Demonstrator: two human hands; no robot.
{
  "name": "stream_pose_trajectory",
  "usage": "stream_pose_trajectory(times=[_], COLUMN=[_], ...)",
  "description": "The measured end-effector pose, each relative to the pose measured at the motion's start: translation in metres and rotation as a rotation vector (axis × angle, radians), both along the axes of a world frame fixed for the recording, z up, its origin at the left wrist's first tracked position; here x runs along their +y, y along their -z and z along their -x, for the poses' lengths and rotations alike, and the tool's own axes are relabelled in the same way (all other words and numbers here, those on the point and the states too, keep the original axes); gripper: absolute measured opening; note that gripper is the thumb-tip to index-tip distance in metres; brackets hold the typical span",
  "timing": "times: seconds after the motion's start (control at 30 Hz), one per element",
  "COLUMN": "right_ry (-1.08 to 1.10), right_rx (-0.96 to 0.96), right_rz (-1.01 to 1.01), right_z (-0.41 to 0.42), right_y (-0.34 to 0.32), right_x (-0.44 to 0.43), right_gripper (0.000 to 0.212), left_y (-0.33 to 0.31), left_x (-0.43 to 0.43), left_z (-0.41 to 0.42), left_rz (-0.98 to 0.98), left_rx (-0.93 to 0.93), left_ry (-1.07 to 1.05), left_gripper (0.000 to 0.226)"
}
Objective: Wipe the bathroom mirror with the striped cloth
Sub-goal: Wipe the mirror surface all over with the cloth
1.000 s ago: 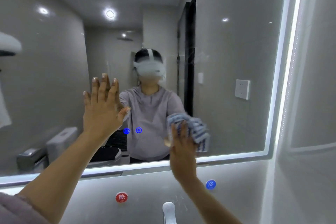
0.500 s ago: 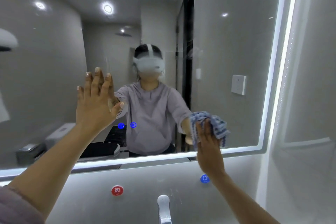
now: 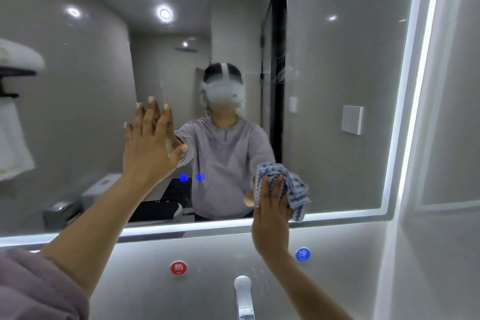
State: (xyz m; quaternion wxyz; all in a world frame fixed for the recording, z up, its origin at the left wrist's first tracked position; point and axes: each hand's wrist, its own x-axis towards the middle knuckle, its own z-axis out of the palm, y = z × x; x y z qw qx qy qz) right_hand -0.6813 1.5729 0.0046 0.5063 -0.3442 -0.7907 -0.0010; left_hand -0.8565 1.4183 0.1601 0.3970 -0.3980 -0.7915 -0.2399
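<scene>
A person's right hand [image 3: 271,205] presses a blue-and-white striped cloth [image 3: 293,184] against a bathroom mirror [image 3: 337,73], low on the glass and just above its lit bottom edge [image 3: 337,214], right of the middle. The fingers lie straight and flat over the bunched cloth. The thumb is hard to make out against its own reflection. Folds of the cloth stick out above and to the right of the hand, and the lowest fold hangs over the light strip.

The left hand [image 3: 149,145] rests flat on the glass left of centre, fingers spread and pointing up, meeting their mirrored twin. Its forearm runs down to a lilac sleeve [image 3: 33,288], cut off at the lower left corner of the picture.

Two small blue touch icons [image 3: 183,177] glow in the glass between the hands. The reflection shows the person in a lilac top and a white headset [image 3: 224,92], a white wall socket [image 3: 352,119] toward the right edge, a dark doorway and ceiling spotlights. A white towel [image 3: 13,138] at the left edge is only partly in view, and the dark objects along the bottom of the reflection are too dim to name.

Below the mirror, on the grey wall, sit a red round button [image 3: 178,267] and a blue one [image 3: 302,254], the blue one just beside the right wrist. A chrome tap [image 3: 243,296] rises between them, its base cut off by the picture's bottom edge.
</scene>
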Motion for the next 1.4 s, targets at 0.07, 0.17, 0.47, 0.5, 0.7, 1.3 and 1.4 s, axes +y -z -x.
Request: stream_pose_trajectory(times=[0.07, 0.17, 0.47, 0.5, 0.7, 1.3, 1.4], right_ry=[-0.033, -0.120, -0.316, -0.318, -0.286, 0.105, 0.093], right_rx=[-0.041, -0.158, -0.376, -0.380, -0.335, -0.077, 0.087], right_rz=[0.018, -0.035, -0.037, -0.039, -0.110, -0.073, -0.075], right_z=[0.015, 0.035, 0.078, 0.077, 0.060, -0.023, -0.007], right_y=[0.008, 0.024, 0.026, 0.026, 0.023, -0.094, -0.114], right_x=[-0.021, -0.049, -0.112, -0.112, -0.089, 0.051, 0.044], right_gripper=[0.064, 0.068, 0.075, 0.072, 0.055, 0.064, 0.061], left_y=[0.000, -0.001, -0.004, -0.004, -0.004, -0.002, -0.002], left_x=[0.000, -0.001, -0.004, -0.004, -0.004, -0.001, 0.000], left_z=[0.000, 0.000, -0.006, -0.006, -0.007, -0.004, -0.004], left_rz=[0.002, 0.016, 0.039, 0.039, 0.032, 0.013, 0.011], left_rx=[-0.002, -0.006, -0.016, -0.014, -0.009, 0.006, -0.007], left_ry=[-0.002, -0.018, -0.028, -0.028, -0.028, -0.016, -0.020], left_gripper=[0.090, 0.090, 0.091, 0.091, 0.090, 0.089, 0.090])
